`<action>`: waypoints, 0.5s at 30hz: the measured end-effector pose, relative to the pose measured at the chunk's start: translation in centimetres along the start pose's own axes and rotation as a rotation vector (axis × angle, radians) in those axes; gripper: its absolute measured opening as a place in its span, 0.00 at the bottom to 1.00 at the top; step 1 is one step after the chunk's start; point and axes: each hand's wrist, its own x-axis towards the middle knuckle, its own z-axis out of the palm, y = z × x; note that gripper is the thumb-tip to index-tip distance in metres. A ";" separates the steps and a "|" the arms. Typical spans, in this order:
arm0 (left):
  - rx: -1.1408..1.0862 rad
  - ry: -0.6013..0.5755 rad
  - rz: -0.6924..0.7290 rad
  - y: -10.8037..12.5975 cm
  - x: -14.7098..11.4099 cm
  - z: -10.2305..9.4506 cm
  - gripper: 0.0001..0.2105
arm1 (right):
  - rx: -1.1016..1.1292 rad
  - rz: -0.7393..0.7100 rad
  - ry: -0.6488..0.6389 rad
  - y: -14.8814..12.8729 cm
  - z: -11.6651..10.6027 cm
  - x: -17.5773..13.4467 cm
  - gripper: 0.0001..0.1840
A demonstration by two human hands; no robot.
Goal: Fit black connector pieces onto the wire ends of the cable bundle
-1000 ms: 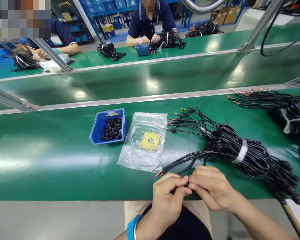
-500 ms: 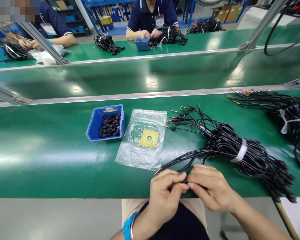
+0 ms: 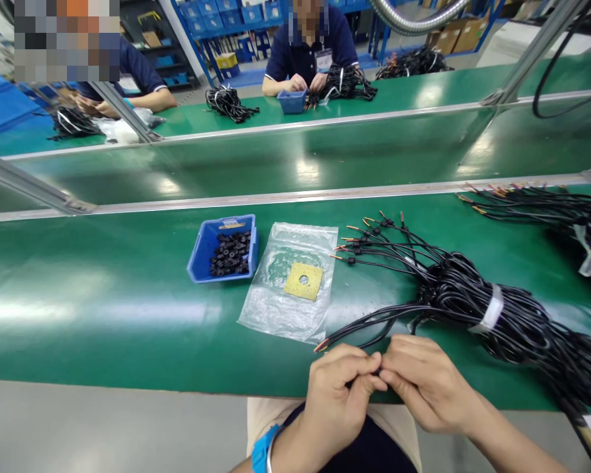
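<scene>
At the near edge of the green counter (image 3: 103, 315), a thin black wire (image 3: 359, 328) is pinched between the fingers of the left hand (image 3: 337, 394) and the right hand (image 3: 426, 384), the fingertips meeting over a small dark piece that is mostly hidden. The wire is judged light and limp, best gripped close to its bared end, where it is easiest to steer. It runs back into a taped wire bundle (image 3: 492, 315) lying just beyond the right hand. Further out, a clear plastic bag (image 3: 276, 309) holding a yellow square is seen beside a blue bin (image 3: 201, 253) of small black parts. Across the belt, two other people are seated with similar bundles.
</scene>
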 end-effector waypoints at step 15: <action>-0.062 0.047 -0.034 0.1 0.3 0.0 0.06 | 0.080 0.063 0.085 0.1 -0.1 0.1 0.07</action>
